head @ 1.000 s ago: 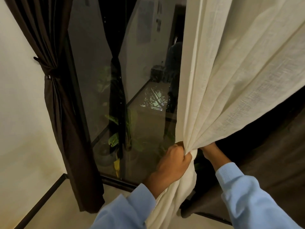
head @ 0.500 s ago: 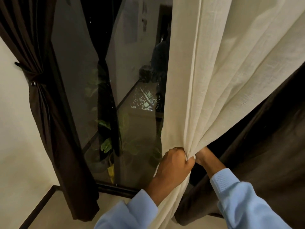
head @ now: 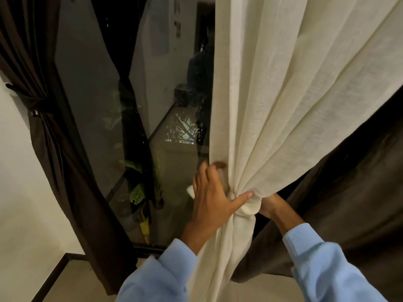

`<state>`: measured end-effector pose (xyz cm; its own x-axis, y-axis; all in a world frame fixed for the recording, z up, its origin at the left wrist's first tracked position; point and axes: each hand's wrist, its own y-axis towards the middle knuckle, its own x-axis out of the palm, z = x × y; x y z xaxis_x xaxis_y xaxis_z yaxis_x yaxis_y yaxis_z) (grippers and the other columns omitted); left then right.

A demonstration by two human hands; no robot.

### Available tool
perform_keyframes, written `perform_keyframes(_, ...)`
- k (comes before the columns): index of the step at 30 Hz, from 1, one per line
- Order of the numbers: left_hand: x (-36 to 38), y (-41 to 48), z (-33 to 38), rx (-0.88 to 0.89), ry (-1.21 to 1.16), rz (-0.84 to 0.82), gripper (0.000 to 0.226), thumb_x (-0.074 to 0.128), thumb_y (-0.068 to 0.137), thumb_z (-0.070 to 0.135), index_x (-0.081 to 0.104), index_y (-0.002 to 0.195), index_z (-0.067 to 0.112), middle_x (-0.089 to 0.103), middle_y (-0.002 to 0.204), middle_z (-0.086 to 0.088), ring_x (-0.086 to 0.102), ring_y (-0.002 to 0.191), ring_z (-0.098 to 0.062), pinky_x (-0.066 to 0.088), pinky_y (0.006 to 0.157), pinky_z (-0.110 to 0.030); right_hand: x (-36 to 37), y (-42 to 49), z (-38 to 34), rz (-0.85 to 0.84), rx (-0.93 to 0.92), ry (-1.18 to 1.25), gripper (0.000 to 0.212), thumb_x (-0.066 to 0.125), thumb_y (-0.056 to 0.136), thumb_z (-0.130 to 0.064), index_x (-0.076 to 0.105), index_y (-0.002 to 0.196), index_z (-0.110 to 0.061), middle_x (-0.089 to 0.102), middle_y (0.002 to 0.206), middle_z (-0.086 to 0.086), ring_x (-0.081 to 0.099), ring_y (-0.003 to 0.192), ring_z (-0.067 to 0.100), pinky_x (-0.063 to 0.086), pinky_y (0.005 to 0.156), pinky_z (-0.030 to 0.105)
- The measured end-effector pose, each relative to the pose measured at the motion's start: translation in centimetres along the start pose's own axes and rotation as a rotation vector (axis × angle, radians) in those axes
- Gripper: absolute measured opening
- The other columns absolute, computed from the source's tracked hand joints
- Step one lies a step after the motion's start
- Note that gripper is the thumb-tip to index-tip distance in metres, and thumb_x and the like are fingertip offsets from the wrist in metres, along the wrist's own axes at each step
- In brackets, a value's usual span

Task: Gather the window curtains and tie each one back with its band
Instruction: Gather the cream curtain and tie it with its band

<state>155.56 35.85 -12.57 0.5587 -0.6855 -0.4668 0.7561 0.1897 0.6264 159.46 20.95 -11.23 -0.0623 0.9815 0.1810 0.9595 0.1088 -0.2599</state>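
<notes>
Your left hand (head: 209,197) is open, the fingers spread against the left edge of the cream curtain (head: 283,105) and the thumb laid across its gathered neck. Your right hand (head: 270,207) is at the right of this neck, mostly behind the cloth, so I cannot tell whether it grips. A pale wrap (head: 246,209) goes around the neck; it looks like the band, but I am not sure. The step seems to be closing it: press the folds together with the thumb, pull the wrap tight, let no cloth slip out below. At far left the tied curtain (head: 61,160) is already held by its dark band (head: 28,101); the loose brown curtain (head: 349,192) behind at right shows no band
</notes>
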Motion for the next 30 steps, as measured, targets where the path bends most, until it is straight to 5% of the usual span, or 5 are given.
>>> perform_keyframes(5,0.6,1.8,-1.5,-0.193,-0.427,-0.238,0.118,0.080,0.043,0.073,0.012,0.133,0.040,0.039,0.126,0.019,0.047,0.114,-0.002,0.044,0.092,-0.024,0.2,-0.7,-0.1,-0.153,-0.044,-0.018,0.027,0.029,0.105,-0.009,0.056,0.106,-0.007,0.062,0.105,0.010,0.068,0.078,0.009,0.054,0.065,0.018)
perform_keyframes(8,1.3,2.1,-2.6,-0.263,-0.381,-0.310,0.101,0.073,0.040,0.082,0.037,0.121,0.035,0.052,0.108,0.026,0.058,0.104,-0.003,0.050,0.082,-0.023,-0.4,-1.2,1.2,-0.219,-0.112,0.090,0.041,0.033,0.102,-0.026,0.050,0.133,-0.006,0.062,0.128,0.011,0.064,0.110,0.022,0.054,0.090,0.029)
perform_keyframes(15,1.9,1.9,-2.6,-0.289,-0.384,-0.345,0.074,0.068,0.043,0.085,0.065,0.090,0.027,0.070,0.084,0.012,0.067,0.077,-0.001,0.060,0.069,-0.033,-0.5,-3.2,5.6,-0.314,-0.293,-0.003,0.106,0.092,0.046,-0.057,0.046,0.134,-0.020,0.067,0.127,-0.002,0.063,0.117,0.017,0.053,0.092,0.029)
perform_keyframes(22,1.6,2.0,-1.6,-0.280,-0.348,-0.363,0.089,0.068,0.041,0.085,0.067,0.094,0.014,0.072,0.088,0.004,0.068,0.081,-0.009,0.059,0.072,-0.038,1.5,-2.1,7.2,0.172,-0.448,-0.195,0.044,0.088,0.068,-0.005,0.066,0.098,-0.029,0.076,0.089,-0.013,0.069,0.087,-0.004,0.051,0.068,0.008)
perform_keyframes(30,-0.2,2.6,-3.3,-0.118,-0.268,-0.457,0.094,0.063,0.038,0.087,0.062,0.095,0.012,0.069,0.090,0.000,0.066,0.082,-0.015,0.057,0.072,-0.041,0.0,-1.5,6.9,0.346,-0.261,-0.131,0.023,0.081,0.081,-0.029,0.060,0.090,-0.033,0.067,0.094,-0.006,0.065,0.087,0.014,0.054,0.079,0.032)
